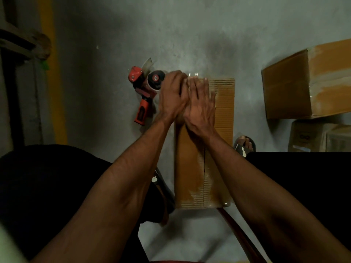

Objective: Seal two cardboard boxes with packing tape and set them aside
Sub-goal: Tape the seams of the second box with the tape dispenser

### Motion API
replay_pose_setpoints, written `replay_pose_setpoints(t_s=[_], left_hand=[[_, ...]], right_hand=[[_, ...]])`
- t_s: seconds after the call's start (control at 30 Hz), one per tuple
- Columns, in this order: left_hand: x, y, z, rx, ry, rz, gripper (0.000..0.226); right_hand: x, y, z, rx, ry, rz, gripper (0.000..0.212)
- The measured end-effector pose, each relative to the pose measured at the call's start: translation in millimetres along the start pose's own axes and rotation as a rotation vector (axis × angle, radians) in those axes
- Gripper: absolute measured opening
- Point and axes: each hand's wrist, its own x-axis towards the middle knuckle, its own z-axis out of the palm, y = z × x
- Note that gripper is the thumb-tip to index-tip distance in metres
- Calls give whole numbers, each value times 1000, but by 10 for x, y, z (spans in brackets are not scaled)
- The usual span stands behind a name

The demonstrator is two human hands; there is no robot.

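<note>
- Left of our hands lies the tape dispenser (145, 93) on the concrete floor (106, 54); its red handle points back toward us, its roll sits just beside our left knuckles; nothing holds it.
- Our left hand (173, 95) rests on the far end of the cardboard box (191, 168); the fingers look bent over the far edge, yet whether they pinch the tape end or only press it down we cannot tell.
- Our right hand (201, 103), touching the left one, lies flat with straight fingers on the box top, pressing the clear tape (206, 179) along the centre seam; it grips nothing.
- The box runs lengthwise from our lap straight away from us, so its long axis follows our forearms; most of the taped seam lies on the near side of both palms; we judge the coming stroke turns on that line, and the right hand, sitting over the seam, is the nearer one for it.
- Well to the right of the hands stands a second cardboard box (307, 82), already taped and apart; below it sit smaller cartons (319, 138); a sandalled foot (245, 144) shows just beside the near box.
</note>
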Motion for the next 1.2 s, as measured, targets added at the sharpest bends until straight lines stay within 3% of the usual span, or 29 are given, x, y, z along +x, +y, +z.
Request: replay_pose_setpoints(t_s=[0.23, 0.43, 0.5, 0.57, 0.7, 0.8, 1.03, 1.13, 1.2], left_hand=[[80, -77, 52, 335, -164, 54, 35], [368, 73, 133, 400, -381, -257, 60], [440, 73, 133, 389, -430, -356, 61], [479, 52, 171, 355, -436, -418, 56], [533, 4, 236, 206, -412, -564, 53], [549, -34, 244, 13, -416, -668, 55], [539, -28, 222, -363, -473, -783, 51], [519, -64, 248, -481, -411, -848, 50], [471, -43, 245, -412, -329, -811, 48]], right_hand=[[512, 163, -197, -89, -41, 10, 44], [900, 478, -550, -99, -327, 78, 76], [951, 673, -625, -159, -334, 156, 82], [970, 877, -613, -79, -299, 199, 79], [948, 1064, -426, 448, -133, 216, 53], [951, 1062, -380, 654, -51, 283, 37], [1040, 1136, -284, 853, -117, 449, 40], [1041, 1139, -268, 904, -77, 487, 39], [1019, 1119, -262, 862, 17, 473, 36]])
